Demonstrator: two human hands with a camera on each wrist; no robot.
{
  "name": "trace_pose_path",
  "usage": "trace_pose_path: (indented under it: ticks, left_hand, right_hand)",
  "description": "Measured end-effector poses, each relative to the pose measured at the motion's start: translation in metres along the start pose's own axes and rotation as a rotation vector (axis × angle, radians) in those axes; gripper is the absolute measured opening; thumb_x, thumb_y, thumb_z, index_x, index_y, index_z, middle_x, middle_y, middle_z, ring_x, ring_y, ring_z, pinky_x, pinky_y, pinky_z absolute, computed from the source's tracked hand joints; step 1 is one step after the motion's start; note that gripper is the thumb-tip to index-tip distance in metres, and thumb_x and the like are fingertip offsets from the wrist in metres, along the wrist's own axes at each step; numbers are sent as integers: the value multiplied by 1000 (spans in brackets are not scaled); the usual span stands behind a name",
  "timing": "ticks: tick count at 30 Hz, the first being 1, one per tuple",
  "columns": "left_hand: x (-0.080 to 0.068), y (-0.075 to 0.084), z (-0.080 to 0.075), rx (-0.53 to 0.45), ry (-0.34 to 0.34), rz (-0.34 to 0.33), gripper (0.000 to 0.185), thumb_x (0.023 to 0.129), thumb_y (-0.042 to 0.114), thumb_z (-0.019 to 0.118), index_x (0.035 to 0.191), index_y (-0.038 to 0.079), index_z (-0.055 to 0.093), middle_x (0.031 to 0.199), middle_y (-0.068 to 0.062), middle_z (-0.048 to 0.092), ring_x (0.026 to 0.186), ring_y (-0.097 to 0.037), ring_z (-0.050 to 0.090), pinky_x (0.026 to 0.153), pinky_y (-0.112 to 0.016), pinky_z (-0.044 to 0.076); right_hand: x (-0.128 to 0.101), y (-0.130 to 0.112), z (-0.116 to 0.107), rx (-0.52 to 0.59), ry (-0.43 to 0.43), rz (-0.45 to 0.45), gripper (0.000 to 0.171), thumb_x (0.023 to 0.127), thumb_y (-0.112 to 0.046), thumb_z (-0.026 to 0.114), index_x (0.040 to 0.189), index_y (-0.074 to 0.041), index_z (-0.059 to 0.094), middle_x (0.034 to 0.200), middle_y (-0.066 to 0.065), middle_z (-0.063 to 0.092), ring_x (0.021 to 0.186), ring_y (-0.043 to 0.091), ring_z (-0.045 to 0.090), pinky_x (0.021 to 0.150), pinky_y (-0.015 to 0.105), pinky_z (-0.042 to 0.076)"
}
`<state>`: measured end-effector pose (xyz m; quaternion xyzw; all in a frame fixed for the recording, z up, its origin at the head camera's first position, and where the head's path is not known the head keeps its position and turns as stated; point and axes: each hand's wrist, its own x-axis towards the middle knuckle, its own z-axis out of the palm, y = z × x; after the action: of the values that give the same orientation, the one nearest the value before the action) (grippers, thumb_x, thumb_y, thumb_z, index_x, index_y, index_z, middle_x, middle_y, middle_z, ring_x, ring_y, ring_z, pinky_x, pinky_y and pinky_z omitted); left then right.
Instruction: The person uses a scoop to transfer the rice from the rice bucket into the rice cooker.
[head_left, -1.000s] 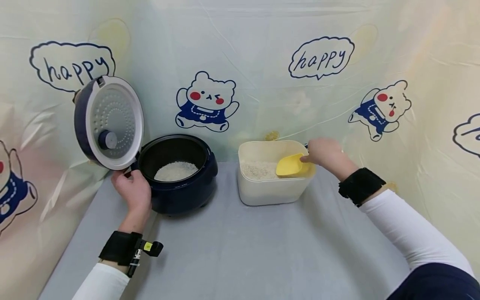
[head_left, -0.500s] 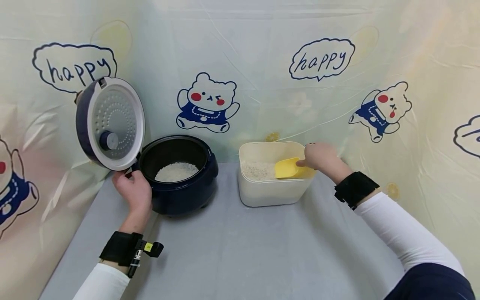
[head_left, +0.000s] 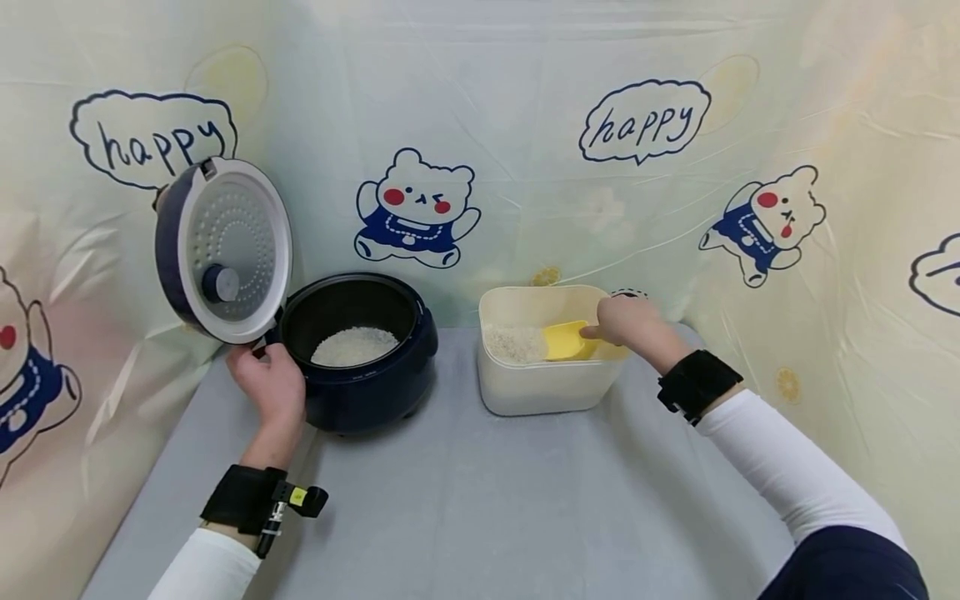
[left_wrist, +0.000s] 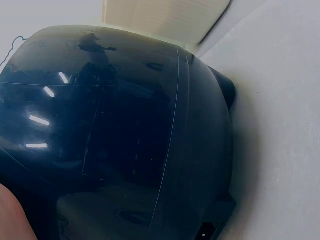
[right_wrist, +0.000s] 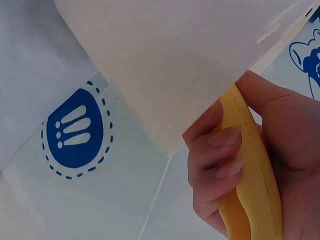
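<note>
Yellow plastic, light and stiff, the scoop (head_left: pixel 564 340) dips into the rice in the white tub (head_left: pixel 525 392) on the grey bench (head_left: pixel 465 508), best gripped by its handle; the left hand (head_left: pixel 268 385) rests against the dark rice cooker (head_left: pixel 367 392). From the left wrist, only the cooker's glossy wall (left_wrist: pixel 125 130) shows, so that hand's fingers cannot be read. From the right wrist, the right hand (right_wrist: pixel 265 150) curls round the scoop's handle (right_wrist: pixel 250 185).

Item count, as seen from my position:

- Rice cooker (head_left: pixel 360 354): one, with one hinged lid (head_left: pixel 225 250).
- White container (head_left: pixel 543 379): one.
- Yellow scoop (head_left: pixel 564 340): one.
- Heaps of rice: two, one in the cooker (head_left: pixel 354 345), one in the container (head_left: pixel 513 342).
- My hands: two, left hand (head_left: pixel 270 385) and right hand (head_left: pixel 626 321).
- Black wrist straps: two.
- Bench (head_left: pixel 480 500): one.
- Whole bear prints on the backdrop: two.
</note>
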<state>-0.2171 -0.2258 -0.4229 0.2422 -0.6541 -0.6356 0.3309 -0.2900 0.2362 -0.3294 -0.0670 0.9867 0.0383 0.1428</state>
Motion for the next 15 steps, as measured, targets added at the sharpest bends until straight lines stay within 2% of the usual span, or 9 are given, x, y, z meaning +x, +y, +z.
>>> trace_pose_path:
  ticks: [2, 9, 15]
  left_hand:
    - [0, -2, -1, -8, -2, -1, 49, 104, 8, 37, 151, 5, 48, 149, -9, 39, 123, -12, 36, 105, -22, 29]
    - [1, -3, 0, 10, -8, 20, 49, 104, 9, 38, 152, 4, 47, 151, -12, 41, 126, -13, 37, 107, -22, 29]
    - [1, -4, 0, -12, -1, 22, 49, 104, 9, 39, 152, 5, 48, 150, -9, 40, 127, -13, 37, 108, -21, 29]
  right_hand:
    - [2, -2, 2, 16, -3, -5, 45, 100, -48, 65, 81, -8, 62, 67, 2, 41, 62, 20, 50, 57, 30, 35]
    - [8, -2, 9, 94, 0, -56, 45, 100, -46, 66, 75, -8, 64, 64, 2, 54, 59, 19, 52, 54, 30, 35]
    - [18, -3, 15, 149, -27, -45, 48, 100, -47, 65, 77, -5, 66, 62, 1, 52, 56, 17, 50, 53, 30, 33]
